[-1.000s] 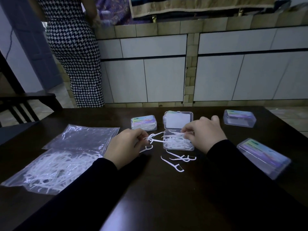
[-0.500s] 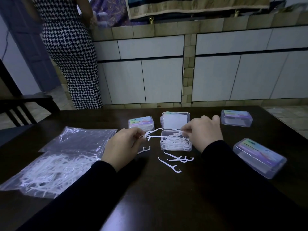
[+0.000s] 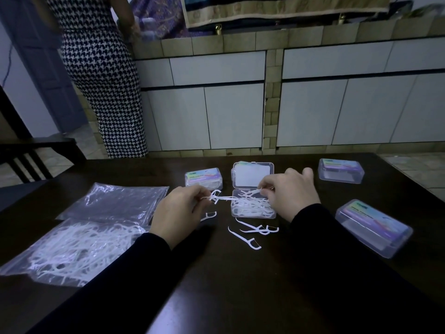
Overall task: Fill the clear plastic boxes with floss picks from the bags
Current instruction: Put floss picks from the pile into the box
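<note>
Two picks [image 3: 218,198] between left fingers [image 3: 201,197]

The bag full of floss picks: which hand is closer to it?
Left. The left hand is just right of the full bag, pinching floss picks. The right hand is farther right, over the open box.

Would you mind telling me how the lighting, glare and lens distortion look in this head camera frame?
Head view: dim and bluish; the dark table swallows the black sleeves. Glare streaks the empty bag. Wide-angle bending curves the cabinets. The white floss picks stand out sharply; the open box stays legible.
</note>
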`<state>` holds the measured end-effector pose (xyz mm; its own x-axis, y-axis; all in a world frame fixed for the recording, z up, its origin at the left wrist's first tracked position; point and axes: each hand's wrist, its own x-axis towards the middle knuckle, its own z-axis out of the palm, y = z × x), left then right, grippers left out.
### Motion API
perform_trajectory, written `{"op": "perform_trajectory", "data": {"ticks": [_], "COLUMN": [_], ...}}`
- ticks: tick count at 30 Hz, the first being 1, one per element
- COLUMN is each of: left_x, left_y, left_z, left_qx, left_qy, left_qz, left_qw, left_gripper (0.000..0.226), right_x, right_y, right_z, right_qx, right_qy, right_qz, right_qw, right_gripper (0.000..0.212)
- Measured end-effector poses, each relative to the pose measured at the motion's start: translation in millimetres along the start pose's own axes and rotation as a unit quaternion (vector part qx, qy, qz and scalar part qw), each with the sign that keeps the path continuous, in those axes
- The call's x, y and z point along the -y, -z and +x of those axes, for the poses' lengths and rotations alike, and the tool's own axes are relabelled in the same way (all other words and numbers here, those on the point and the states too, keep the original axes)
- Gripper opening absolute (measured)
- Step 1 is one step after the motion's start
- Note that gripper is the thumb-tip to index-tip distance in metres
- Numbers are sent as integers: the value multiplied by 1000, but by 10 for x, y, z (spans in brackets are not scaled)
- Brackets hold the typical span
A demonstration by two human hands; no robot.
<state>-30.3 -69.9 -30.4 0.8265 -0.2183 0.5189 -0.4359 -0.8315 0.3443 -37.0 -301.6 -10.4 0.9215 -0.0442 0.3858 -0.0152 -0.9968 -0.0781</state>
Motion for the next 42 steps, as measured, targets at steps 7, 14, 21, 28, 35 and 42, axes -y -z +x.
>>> {"op": "perform_trajectory", "data": {"ticks": [7,14,21,28,35,42], "left_x": [-20,-212,-586,-619,-465,-648], "left_y": [31,-9,-162,-235,-136,-319], "left_z": [9,117,244,381,460,388], "left_qx": [-22,-38,11,47,-29,87], "left_qy": [17,90,-20,-75,-43,-78], "left_qz": [-10,-126,-19,19,28,-5], "left_qw": [1000,987,1000,996,998,993], "left_gripper": [10,8,17,20,7,12], "right_x": [-48,-191,-244,-268,-273,-265], "right_y": [-5,36,32,23,-1,6], "right_z": [-22,-27,-57,-42,-38,-51], "right_qx": [79,162,209,214,214,217], "right_qy": [-10,-42,-26,-28,-32,-28], "right_qz": [48,88,128,152,153,163], "right_qw": [996,982,969,965,964,962], "right_gripper": [28,64,85,82,83,82]}}
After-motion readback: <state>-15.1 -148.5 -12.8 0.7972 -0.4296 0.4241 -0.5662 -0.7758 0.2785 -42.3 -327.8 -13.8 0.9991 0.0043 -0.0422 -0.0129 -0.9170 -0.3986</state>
